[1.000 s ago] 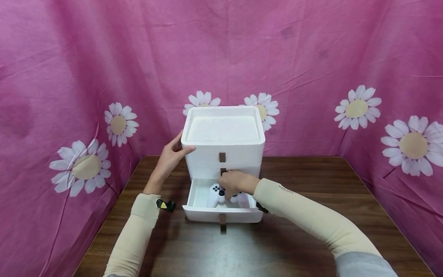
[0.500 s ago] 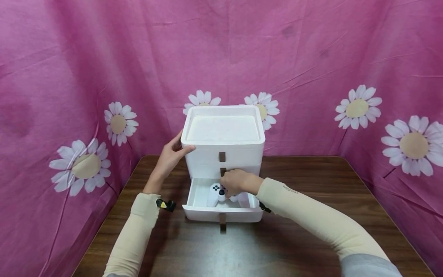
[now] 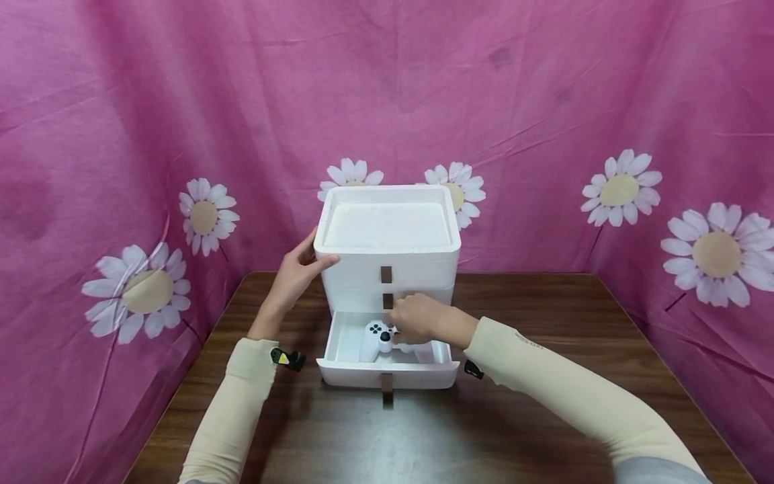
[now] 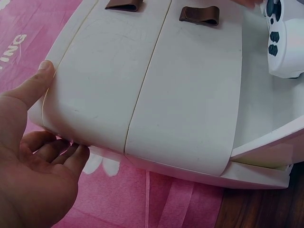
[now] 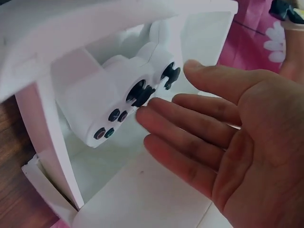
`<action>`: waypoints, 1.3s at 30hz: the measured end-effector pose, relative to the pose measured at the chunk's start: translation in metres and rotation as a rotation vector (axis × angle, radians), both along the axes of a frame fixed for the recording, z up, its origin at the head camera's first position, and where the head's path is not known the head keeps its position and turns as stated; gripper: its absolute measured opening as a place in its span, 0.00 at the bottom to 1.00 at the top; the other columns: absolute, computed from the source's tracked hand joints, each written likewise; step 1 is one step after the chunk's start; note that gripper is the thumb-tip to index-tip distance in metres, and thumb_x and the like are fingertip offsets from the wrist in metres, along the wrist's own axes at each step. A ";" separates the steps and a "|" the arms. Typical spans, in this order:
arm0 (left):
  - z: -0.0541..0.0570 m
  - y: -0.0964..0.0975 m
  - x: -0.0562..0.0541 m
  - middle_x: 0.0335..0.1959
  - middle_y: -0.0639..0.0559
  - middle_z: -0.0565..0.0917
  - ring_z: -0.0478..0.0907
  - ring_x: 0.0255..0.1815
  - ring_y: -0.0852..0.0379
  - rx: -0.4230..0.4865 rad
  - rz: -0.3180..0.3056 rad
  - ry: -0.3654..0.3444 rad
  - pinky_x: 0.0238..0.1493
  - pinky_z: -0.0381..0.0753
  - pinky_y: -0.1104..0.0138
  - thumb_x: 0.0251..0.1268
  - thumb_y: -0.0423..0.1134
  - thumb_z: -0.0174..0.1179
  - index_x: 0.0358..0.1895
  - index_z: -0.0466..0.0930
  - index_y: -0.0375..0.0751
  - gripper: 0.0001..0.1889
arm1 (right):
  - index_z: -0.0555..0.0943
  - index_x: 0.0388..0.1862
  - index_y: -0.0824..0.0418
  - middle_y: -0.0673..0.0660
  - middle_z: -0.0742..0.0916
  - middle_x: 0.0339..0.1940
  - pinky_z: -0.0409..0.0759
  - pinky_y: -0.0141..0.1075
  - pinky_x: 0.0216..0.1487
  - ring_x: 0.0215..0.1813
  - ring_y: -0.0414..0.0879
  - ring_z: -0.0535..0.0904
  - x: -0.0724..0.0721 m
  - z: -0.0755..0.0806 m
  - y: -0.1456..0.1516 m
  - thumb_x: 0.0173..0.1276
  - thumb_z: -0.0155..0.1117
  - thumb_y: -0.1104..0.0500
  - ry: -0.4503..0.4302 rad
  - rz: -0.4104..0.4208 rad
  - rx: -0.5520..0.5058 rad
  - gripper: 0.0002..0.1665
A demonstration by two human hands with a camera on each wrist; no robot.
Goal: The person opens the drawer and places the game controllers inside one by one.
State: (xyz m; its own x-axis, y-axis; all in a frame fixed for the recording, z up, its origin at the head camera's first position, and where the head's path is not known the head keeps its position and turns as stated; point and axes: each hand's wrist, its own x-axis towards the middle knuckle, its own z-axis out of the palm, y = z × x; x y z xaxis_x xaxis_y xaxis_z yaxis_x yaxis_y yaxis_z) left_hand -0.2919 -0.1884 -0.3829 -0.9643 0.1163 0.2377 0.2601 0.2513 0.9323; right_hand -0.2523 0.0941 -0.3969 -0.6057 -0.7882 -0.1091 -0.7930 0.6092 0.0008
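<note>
A white drawer unit point(image 3: 357, 272) with brown pull tabs stands on the table, its bottom drawer point(image 3: 353, 378) pulled out. Inside that drawer lies a white game controller point(image 3: 370, 344) with black sticks and buttons. My left hand point(image 3: 293, 277) grips the unit's upper left corner; the left wrist view has the thumb on the front edge and the fingers bent against the side. My right hand point(image 3: 418, 318) is over the drawer, hiding part of the controller from the head view. In the right wrist view its fingers point(image 5: 190, 126) extend loosely by the controller's sticks, and it holds nothing.
A recessed tray top point(image 3: 390, 225) caps the unit. Beneath everything is a dark wooden table point(image 3: 514, 403). A pink cloth point(image 3: 520, 101) with printed daisies hangs behind and on both sides.
My right hand has drawn back slightly up and to the right from the controller, which stays in the drawer. The left hand keeps its place on the unit.
</note>
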 end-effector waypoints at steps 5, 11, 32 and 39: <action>-0.001 -0.001 -0.001 0.86 0.56 0.61 0.62 0.85 0.52 0.014 0.001 0.001 0.80 0.70 0.48 0.68 0.55 0.74 0.86 0.55 0.63 0.48 | 0.87 0.31 0.54 0.47 0.86 0.24 0.69 0.33 0.24 0.24 0.39 0.71 0.009 0.001 0.006 0.68 0.77 0.55 0.058 0.057 -0.094 0.08; -0.001 -0.001 -0.001 0.86 0.57 0.62 0.63 0.84 0.54 0.015 0.002 0.007 0.80 0.70 0.49 0.69 0.54 0.73 0.86 0.56 0.65 0.46 | 0.84 0.27 0.50 0.43 0.83 0.21 0.66 0.29 0.23 0.23 0.36 0.70 0.019 -0.002 0.014 0.66 0.74 0.63 0.094 0.106 -0.224 0.10; -0.002 0.000 -0.002 0.86 0.57 0.62 0.63 0.84 0.54 0.014 -0.001 0.016 0.80 0.70 0.49 0.70 0.54 0.73 0.86 0.56 0.65 0.46 | 0.85 0.28 0.46 0.38 0.83 0.21 0.72 0.28 0.25 0.24 0.30 0.73 0.060 -0.028 0.034 0.64 0.77 0.58 0.153 0.109 -0.372 0.09; -0.003 0.001 -0.002 0.86 0.57 0.62 0.63 0.84 0.55 0.025 -0.005 0.007 0.81 0.70 0.50 0.70 0.52 0.73 0.86 0.57 0.65 0.46 | 0.85 0.30 0.47 0.38 0.81 0.21 0.71 0.27 0.27 0.24 0.28 0.69 0.071 -0.043 0.035 0.67 0.74 0.59 0.019 0.058 -0.383 0.08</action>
State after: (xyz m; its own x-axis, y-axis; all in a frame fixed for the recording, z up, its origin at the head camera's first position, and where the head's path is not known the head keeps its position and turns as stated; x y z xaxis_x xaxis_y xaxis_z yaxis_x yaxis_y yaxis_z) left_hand -0.2941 -0.1878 -0.3859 -0.9621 0.1152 0.2473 0.2678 0.2264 0.9365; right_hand -0.1813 0.1295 -0.4399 -0.5576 -0.8028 0.2112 -0.8284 0.5220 -0.2029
